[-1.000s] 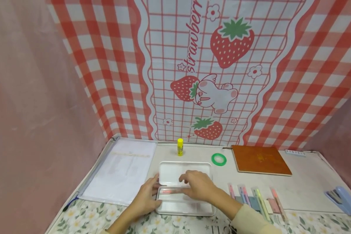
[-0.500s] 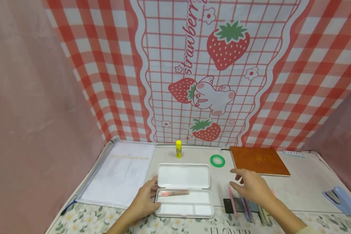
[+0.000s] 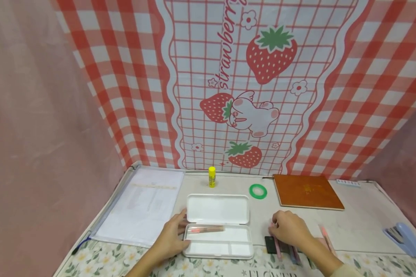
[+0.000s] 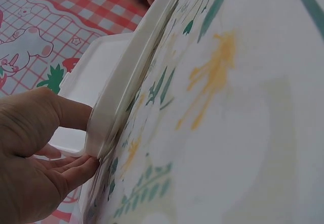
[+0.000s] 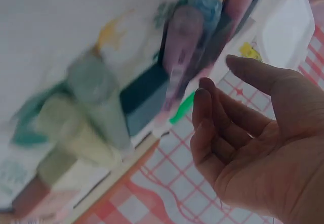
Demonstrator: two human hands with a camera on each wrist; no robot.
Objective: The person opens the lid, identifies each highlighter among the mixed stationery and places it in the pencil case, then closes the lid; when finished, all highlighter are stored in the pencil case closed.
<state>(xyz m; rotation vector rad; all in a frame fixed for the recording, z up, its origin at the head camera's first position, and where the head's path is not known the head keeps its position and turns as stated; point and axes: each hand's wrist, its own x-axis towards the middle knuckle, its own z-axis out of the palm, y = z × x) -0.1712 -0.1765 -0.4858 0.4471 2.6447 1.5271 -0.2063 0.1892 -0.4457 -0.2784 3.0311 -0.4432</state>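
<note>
The white pencil case (image 3: pixel 217 209) lies with its lid raised. In its back compartment is an orange-tipped pen (image 3: pixel 206 229). My left hand (image 3: pixel 171 236) grips the case's left end, thumb on the front edge; the left wrist view shows thumb and fingers pinching the case's corner (image 4: pixel 104 125). My right hand (image 3: pixel 289 229) is over a row of pens, fingertips at the far end of a pink pen (image 3: pixel 277 248). In the right wrist view its thumb and bent fingers stand apart, with that pink pen (image 5: pixel 238 4) beyond them. Purple pens (image 3: pixel 294 256) lie partly hidden beneath the hand.
Under the pens sits a dark flat block (image 3: pixel 270 245). An orange pen (image 3: pixel 327 238) lies to the right. Behind are a yellow glue stick (image 3: pixel 212 177), green tape (image 3: pixel 258 191) and a brown notebook (image 3: pixel 308 192). A blue stapler (image 3: pixel 403 238) and a document pouch (image 3: pixel 142 204) flank these.
My right hand has left the pencil case, with the orange-tipped pen lying in it, and moved right, then down to the pink pen. My left hand stays at the case.
</note>
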